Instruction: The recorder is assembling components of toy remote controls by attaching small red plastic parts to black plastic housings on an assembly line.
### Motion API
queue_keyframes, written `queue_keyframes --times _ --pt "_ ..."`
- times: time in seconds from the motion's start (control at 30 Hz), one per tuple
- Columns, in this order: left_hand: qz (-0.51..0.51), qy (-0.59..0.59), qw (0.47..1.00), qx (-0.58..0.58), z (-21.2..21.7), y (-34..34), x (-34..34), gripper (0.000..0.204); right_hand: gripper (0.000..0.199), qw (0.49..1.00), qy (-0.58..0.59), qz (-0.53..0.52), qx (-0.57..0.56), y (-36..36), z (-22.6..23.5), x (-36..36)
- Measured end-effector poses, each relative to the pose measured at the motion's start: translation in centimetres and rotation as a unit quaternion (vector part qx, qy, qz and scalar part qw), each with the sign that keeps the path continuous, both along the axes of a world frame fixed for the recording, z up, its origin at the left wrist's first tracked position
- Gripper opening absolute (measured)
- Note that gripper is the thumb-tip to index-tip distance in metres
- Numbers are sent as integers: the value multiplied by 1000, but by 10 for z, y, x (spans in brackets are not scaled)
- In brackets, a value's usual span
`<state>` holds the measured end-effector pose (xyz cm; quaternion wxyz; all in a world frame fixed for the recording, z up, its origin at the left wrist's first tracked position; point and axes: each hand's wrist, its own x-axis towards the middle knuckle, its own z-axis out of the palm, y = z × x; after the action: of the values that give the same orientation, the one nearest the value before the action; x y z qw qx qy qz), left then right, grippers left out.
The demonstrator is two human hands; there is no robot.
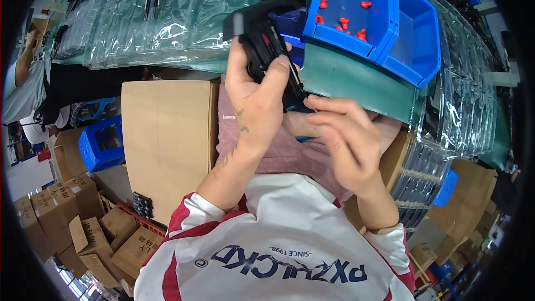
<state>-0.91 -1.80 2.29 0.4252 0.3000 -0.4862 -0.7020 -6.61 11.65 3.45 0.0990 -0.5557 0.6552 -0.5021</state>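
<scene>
White cloth with red trim, the wearer's shirt (273, 217), lies nearest us. Beyond it, above a pinkish cloth (298, 161) across the lap, we find two bare hands. The left hand (257, 100) has its fingers wrapped around a black device (262, 42), the thumb laid along its face; the device is up at the near edge of a green tabletop (348, 81). The right hand (354, 145) has its thumb and forefinger almost together at the device's narrow lower end; we cannot tell whether they pinch some small part.

We judge the device to be light, stiff moulded plastic, smooth enough to slip a little, its thinner pieces perhaps easily snapped. The thick middle, under the left thumb, looks the safest place to hold it, with the slim end steadied gently.

Left of the hands stands a cardboard box (167, 145). Farther off, on the tabletop, we see two joined blue bins (384, 56), the left holding small red parts (344, 23), with clear plastic packs (189, 33) to their left.
</scene>
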Motion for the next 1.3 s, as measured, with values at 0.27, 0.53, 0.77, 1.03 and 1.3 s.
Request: queue_keyframes --times 0.27,0.53,0.77,1.03,1.3 --pt "37 29 998 50 4 8 -4 33 21 990 -139 -16 12 6 7 -9" --pt "-85 57 994 -38 -4 1 0 40 20 926 -377 2 -15 12 11 -26" --pt "-218 75 966 119 0 -4 -2 42 27 937 -347 36 -37 15 26 -23" --pt "-218 72 967 113 1 4 -8 45 28 943 -330 15 -39 7 20 -18" --pt "-219 46 968 110 0 5 -9 44 25 947 -322 -2 17 9 24 -24"
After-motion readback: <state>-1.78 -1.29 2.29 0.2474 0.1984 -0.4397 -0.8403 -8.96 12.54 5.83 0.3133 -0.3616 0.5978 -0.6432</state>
